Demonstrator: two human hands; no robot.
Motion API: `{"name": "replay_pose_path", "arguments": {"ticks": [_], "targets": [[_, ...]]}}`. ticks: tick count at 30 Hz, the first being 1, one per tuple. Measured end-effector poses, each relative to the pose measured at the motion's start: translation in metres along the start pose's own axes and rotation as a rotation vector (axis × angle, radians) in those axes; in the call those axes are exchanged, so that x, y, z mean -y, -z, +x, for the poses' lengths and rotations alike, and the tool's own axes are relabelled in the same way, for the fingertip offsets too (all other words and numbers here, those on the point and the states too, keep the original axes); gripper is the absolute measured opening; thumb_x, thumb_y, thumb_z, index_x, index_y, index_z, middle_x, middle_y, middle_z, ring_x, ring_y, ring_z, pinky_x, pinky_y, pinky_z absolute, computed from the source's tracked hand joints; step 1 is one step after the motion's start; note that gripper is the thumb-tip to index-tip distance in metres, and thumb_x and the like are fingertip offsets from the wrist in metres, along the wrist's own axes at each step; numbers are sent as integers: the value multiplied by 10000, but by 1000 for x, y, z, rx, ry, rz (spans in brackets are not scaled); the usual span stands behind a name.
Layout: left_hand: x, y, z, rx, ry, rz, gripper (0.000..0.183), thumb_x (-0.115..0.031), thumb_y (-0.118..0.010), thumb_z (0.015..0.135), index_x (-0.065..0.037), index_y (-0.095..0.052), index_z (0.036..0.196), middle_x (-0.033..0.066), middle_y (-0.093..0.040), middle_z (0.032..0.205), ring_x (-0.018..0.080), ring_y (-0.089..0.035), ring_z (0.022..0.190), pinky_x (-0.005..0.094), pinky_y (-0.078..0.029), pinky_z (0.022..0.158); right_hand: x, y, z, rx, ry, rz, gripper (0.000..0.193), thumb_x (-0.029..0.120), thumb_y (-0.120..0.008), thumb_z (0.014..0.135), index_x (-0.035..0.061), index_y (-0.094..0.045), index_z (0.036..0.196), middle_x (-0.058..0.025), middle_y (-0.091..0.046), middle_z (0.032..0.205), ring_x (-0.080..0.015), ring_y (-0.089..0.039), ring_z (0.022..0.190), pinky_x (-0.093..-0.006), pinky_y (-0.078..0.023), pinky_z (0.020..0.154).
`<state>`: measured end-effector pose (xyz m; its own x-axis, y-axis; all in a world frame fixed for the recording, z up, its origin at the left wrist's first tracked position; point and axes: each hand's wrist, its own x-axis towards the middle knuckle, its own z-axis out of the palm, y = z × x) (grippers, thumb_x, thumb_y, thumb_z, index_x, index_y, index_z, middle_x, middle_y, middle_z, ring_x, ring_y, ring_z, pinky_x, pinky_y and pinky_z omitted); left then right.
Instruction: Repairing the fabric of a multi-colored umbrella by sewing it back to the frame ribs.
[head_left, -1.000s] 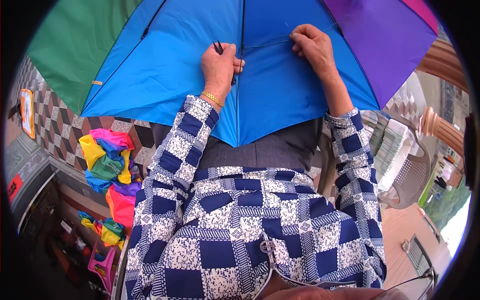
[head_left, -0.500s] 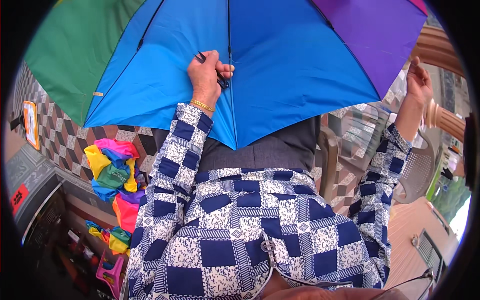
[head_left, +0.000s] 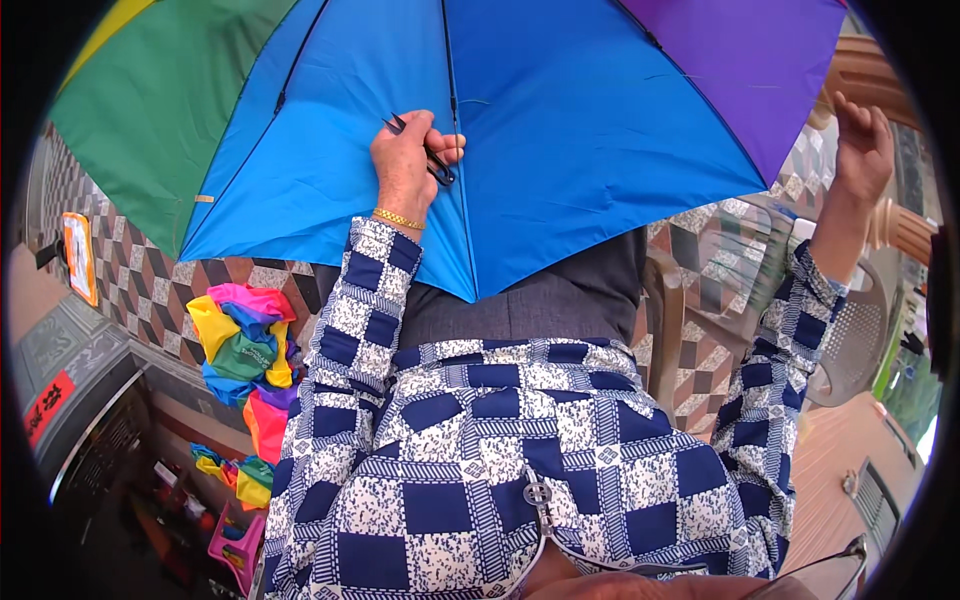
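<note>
A multicoloured umbrella canopy lies spread over my lap, its blue panels in front and its dark ribs showing. Closed around a pair of small black scissors, my left hand rests on the light blue panel. Its fingertips touch the canopy beside the middle rib. Far out to the right, past the purple panel, my right hand is raised with curled fingers. A fine thread crosses the blue and purple panels toward it. Whatever those fingers pinch is too small to make out.
A heap of bright folded fabric lies to my left, near a pink plastic stool. An orange-edged board stands at the far left. On the right are a beige plastic chair and a brown column. The floor is tiled.
My right hand has moved farther right and slightly up, away from the canopy. My left hand stays by the middle rib with the scissors. The view has shifted slightly.
</note>
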<state>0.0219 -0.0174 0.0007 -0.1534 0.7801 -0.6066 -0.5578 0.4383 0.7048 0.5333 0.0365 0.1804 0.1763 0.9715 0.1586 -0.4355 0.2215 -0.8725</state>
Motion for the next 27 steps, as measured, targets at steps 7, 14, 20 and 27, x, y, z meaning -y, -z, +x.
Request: {"name": "replay_pose_path", "arguments": {"ticks": [7, 14, 20, 27], "targets": [[-6, -1, -3, 2, 23, -25, 167, -77, -545, 865, 48, -524, 975, 65, -491, 544, 250, -605, 540, 335, -500, 449, -210, -202, -86, 327, -203, -844, 107, 121, -610, 818, 44, -647, 882, -14, -621, 788, -125, -595, 728, -259, -487, 637], [-3, -11, -7, 0, 45, -43, 161, -76, -553, 865, 45, -534, 969, 64, -492, 548, 252, -606, 543, 335, -500, 451, -272, -232, -111, 395, 200, -1412, 47, 84, -553, 761, 52, -587, 765, -137, -606, 755, -318, -601, 710, -413, -487, 619], [-3, 3, 2, 0, 53, -58, 157, -73, -556, 864, 45, -537, 966, 64, -491, 551, 254, -603, 546, 337, -497, 453, -304, -243, -120, 411, 171, -1487, 61, 86, -530, 766, 57, -584, 760, -118, -601, 738, -326, -603, 729, -440, -484, 619], [-2, 5, 3, -2, 59, -70, 157, -70, -556, 863, 45, -535, 967, 63, -489, 551, 258, -598, 540, 341, -491, 456, -309, -240, -121, 492, 121, -1477, 93, 93, -532, 771, 65, -619, 791, -115, -609, 768, -322, -606, 748, -436, -488, 655]]}}
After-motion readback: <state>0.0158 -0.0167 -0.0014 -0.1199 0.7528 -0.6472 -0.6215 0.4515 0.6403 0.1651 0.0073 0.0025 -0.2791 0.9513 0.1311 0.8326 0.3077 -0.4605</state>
